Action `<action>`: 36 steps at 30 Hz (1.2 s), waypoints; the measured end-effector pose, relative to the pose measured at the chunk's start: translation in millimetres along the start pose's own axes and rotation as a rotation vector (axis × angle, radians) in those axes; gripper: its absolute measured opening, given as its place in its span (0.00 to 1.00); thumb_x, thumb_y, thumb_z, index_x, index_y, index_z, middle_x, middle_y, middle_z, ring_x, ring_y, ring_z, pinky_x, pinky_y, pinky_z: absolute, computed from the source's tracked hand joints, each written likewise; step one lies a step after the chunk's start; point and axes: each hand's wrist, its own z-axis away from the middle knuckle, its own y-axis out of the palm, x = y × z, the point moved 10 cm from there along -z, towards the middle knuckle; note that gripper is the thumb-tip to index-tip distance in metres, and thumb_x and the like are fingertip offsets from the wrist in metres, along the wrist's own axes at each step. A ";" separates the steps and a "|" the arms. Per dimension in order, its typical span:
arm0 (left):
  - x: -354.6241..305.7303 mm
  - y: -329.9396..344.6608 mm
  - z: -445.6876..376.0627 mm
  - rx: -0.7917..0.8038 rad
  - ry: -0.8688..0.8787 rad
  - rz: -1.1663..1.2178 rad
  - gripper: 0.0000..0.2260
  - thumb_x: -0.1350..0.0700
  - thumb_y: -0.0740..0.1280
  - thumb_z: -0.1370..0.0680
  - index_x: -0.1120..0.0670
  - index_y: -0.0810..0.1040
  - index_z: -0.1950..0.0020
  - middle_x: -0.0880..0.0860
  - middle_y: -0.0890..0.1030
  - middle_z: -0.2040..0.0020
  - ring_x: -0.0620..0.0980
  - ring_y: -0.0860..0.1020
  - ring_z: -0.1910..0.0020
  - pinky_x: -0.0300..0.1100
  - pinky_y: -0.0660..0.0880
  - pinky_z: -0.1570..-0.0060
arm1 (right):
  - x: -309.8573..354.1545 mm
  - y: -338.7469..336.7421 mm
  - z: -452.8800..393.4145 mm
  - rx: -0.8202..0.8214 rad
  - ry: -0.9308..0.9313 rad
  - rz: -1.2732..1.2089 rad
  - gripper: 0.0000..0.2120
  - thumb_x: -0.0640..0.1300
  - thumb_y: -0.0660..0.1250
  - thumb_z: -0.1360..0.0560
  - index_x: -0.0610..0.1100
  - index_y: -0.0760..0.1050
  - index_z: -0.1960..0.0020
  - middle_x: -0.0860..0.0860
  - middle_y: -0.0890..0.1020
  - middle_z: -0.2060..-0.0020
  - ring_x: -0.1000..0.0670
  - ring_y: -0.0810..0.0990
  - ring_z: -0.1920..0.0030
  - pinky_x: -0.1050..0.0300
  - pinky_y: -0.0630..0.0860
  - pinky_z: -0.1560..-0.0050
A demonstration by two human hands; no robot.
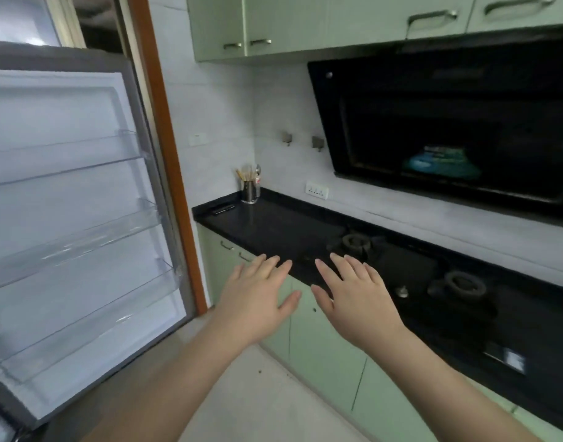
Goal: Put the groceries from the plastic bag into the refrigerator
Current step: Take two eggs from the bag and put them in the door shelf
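The refrigerator door (66,193) stands wide open on the left, its white inner side facing me with three clear door shelves that hold nothing. My left hand (257,298) and my right hand (353,301) are stretched out side by side in front of me, palms down, fingers spread, holding nothing. They hover before the edge of the black counter (273,224), to the right of the open door. No plastic bag or groceries are in view, and the refrigerator's interior is out of frame.
A gas hob with two burners (356,242) (462,283) is set in the counter. A utensil holder (249,189) stands at the back corner. A black range hood (449,129) hangs above; green cabinets (324,352) run below. An orange door frame (174,173) borders the fridge door.
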 end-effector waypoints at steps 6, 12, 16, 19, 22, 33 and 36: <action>-126.9 0.7 -8.7 -0.006 0.221 0.024 0.29 0.36 0.47 0.20 0.45 0.54 0.21 0.47 0.58 0.21 0.48 0.52 0.21 0.50 0.50 0.24 | -103.5 -23.1 73.3 -0.016 0.195 0.042 0.31 0.62 0.38 0.22 0.53 0.57 0.23 0.48 0.63 0.24 0.45 0.58 0.24 0.46 0.54 0.25; -283.3 0.5 -11.7 -0.009 0.419 0.102 0.29 0.36 0.46 0.21 0.44 0.55 0.22 0.46 0.59 0.21 0.47 0.53 0.22 0.49 0.51 0.24 | -215.0 -45.0 171.9 -0.030 0.372 0.053 0.35 0.63 0.36 0.26 0.53 0.59 0.24 0.49 0.65 0.25 0.45 0.60 0.25 0.46 0.56 0.26; -401.0 -3.3 -0.6 -0.029 0.578 0.143 0.28 0.37 0.47 0.19 0.45 0.55 0.21 0.47 0.59 0.21 0.47 0.54 0.22 0.50 0.52 0.24 | -300.7 -61.5 255.8 -0.049 0.528 0.087 0.34 0.63 0.38 0.25 0.52 0.61 0.25 0.48 0.67 0.26 0.44 0.63 0.26 0.45 0.59 0.27; -474.7 2.5 14.6 -0.008 0.668 0.170 0.27 0.37 0.48 0.19 0.45 0.55 0.21 0.47 0.59 0.21 0.47 0.54 0.22 0.49 0.52 0.24 | -352.6 -68.5 312.7 -0.035 0.622 0.108 0.33 0.63 0.37 0.24 0.52 0.56 0.23 0.49 0.63 0.24 0.45 0.60 0.25 0.47 0.56 0.26; -535.8 11.4 26.2 0.027 0.741 0.176 0.27 0.37 0.48 0.19 0.45 0.54 0.21 0.47 0.59 0.21 0.47 0.53 0.22 0.49 0.51 0.24 | -394.1 -76.7 358.7 -0.045 0.708 0.108 0.30 0.62 0.40 0.22 0.52 0.54 0.23 0.49 0.61 0.24 0.45 0.58 0.24 0.48 0.54 0.26; -680.3 43.9 12.6 0.041 0.940 0.185 0.28 0.37 0.49 0.19 0.46 0.53 0.21 0.47 0.55 0.20 0.49 0.51 0.21 0.49 0.51 0.25 | -506.7 -71.6 439.5 -0.124 0.926 0.095 0.27 0.59 0.54 0.21 0.49 0.62 0.25 0.47 0.67 0.27 0.46 0.64 0.27 0.49 0.63 0.29; -703.6 62.2 -6.9 0.059 0.967 0.219 0.27 0.39 0.51 0.19 0.47 0.56 0.21 0.47 0.57 0.21 0.49 0.53 0.22 0.48 0.51 0.25 | -534.6 -64.0 431.3 -0.127 0.941 0.156 0.25 0.58 0.54 0.22 0.47 0.68 0.28 0.46 0.73 0.31 0.44 0.70 0.31 0.48 0.68 0.33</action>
